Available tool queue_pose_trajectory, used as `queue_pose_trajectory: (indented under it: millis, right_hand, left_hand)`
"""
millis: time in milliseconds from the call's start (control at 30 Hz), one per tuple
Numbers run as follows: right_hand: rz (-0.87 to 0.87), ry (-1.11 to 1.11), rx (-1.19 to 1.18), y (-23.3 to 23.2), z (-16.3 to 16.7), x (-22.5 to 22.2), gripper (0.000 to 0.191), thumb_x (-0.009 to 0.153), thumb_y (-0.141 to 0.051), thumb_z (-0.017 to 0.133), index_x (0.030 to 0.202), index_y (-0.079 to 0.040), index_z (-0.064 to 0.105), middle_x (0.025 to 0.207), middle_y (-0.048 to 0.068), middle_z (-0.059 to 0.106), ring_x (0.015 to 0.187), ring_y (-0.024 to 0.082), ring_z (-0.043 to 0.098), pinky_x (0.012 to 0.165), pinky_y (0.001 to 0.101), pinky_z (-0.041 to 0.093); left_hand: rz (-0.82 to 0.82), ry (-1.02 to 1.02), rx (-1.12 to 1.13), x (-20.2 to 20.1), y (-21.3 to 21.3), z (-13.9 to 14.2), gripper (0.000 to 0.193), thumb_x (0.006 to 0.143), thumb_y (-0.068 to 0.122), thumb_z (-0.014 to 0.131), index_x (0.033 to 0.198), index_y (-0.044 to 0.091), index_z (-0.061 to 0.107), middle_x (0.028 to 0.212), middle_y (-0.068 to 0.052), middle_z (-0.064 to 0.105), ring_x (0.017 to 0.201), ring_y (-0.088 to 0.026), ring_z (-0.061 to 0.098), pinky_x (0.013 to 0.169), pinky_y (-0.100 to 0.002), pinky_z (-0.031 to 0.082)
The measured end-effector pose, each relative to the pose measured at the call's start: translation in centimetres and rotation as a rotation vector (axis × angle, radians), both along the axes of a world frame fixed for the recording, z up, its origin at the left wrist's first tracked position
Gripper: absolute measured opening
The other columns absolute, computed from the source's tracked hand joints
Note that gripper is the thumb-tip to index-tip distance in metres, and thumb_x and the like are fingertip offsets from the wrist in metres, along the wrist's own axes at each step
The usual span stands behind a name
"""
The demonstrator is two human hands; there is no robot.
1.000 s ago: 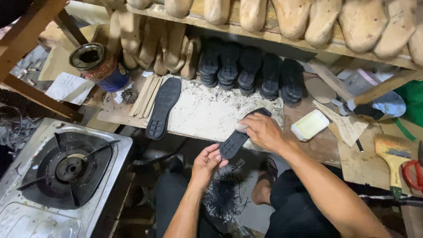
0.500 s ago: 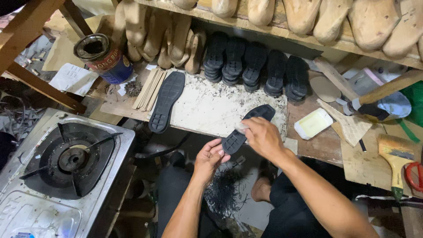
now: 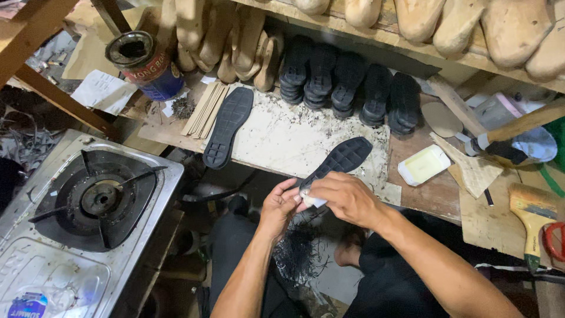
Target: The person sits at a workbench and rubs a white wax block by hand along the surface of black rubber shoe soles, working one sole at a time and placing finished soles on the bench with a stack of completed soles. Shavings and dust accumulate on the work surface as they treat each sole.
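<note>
A black rubber shoe sole [image 3: 343,158] is held tilted over the front edge of a stained white work board [image 3: 288,138]. My left hand [image 3: 278,206] grips its near end from below. My right hand [image 3: 344,197] closes over the same end and pinches a small pale object [image 3: 312,200] against it. A second black sole [image 3: 228,125] lies flat on the board's left part. Black rubber shavings [image 3: 297,253] lie piled on my lap beneath the hands.
Stacked black soles [image 3: 347,88] stand at the back under a shelf of wooden shoe lasts [image 3: 506,26]. A glue tin [image 3: 144,62] sits back left, a gas stove [image 3: 88,200] at the left. A pale block [image 3: 424,165], a hammer [image 3: 518,126] and a brush [image 3: 532,215] lie right.
The view has shifted slightly. My hands have drawn the sole's near end closer to me, and both stay closed on it.
</note>
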State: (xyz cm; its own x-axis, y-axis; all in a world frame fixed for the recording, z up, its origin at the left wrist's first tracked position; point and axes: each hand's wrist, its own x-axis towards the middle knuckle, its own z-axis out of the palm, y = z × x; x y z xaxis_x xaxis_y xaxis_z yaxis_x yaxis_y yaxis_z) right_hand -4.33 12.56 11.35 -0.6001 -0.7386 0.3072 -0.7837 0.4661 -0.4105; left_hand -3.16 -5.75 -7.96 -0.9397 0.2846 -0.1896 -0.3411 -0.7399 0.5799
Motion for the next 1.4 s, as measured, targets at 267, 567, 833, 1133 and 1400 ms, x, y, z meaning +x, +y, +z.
queue_pose_trajectory:
  millis: [267, 567, 833, 1133, 1400]
  right_hand:
    - [-0.031, 0.009, 0.101, 2.0, 0.5, 0.8, 0.038, 0.074, 0.005, 0.069, 0.109, -0.007, 0.074, 0.107, 0.008, 0.075, 0.094, 0.027, 0.069, 0.082, 0.0402, 0.054]
    - [-0.665, -0.170, -0.162, 0.2, -3.0, 2.6, 0.025, 0.084, -0.013, 0.071, 0.107, -0.001, 0.072, 0.098, 0.014, 0.075, 0.077, 0.028, 0.075, 0.065, 0.0378, 0.057]
    - [-0.575, 0.008, -0.125, 0.7, -4.2, 2.5, 0.024, 0.084, -0.010, 0.069, 0.107, -0.003, 0.072, 0.094, 0.014, 0.073, 0.082, 0.032, 0.073, 0.073, 0.0402, 0.057]
    - [-0.895, 0.260, 0.019, 7.3, -3.3, -3.9, 0.027, 0.091, -0.014, 0.063, 0.115, -0.005, 0.073, 0.101, 0.018, 0.073, 0.090, 0.039, 0.070, 0.077, 0.0461, 0.055]
    - [-0.368, 0.094, -0.066, 0.3, -3.3, 0.0, 0.020, 0.086, -0.011, 0.067, 0.105, -0.004, 0.071, 0.098, 0.011, 0.073, 0.088, 0.033, 0.073, 0.076, 0.0432, 0.058]
  left_hand:
    - [0.018, -0.076, -0.064, -0.6, -0.2, 0.0, 0.048, 0.095, -0.006, 0.058, 0.142, 0.001, 0.048, 0.124, -0.017, 0.069, 0.102, -0.021, 0.072, 0.085, -0.033, 0.062]
    - [-0.002, -0.085, -0.056, -0.1, 0.2, -0.2, 0.047, 0.095, -0.004, 0.060, 0.141, 0.001, 0.049, 0.123, -0.018, 0.069, 0.099, -0.021, 0.072, 0.084, -0.033, 0.063]
    - [-0.018, -0.052, -0.019, -0.4, 0.1, 0.1, 0.046, 0.097, -0.002, 0.061, 0.141, -0.001, 0.050, 0.121, -0.018, 0.070, 0.097, -0.022, 0.071, 0.086, -0.035, 0.062]
    - [-0.060, -0.004, -0.052, -0.3, 0.3, 0.1, 0.046, 0.095, -0.002, 0.059, 0.140, 0.001, 0.048, 0.120, -0.018, 0.071, 0.103, -0.024, 0.073, 0.087, -0.035, 0.062]
    - [-0.051, 0.002, -0.080, -0.2, 0.8, 0.6, 0.045, 0.095, -0.004, 0.059, 0.139, 0.000, 0.050, 0.119, -0.016, 0.071, 0.103, -0.023, 0.072, 0.087, -0.034, 0.062]
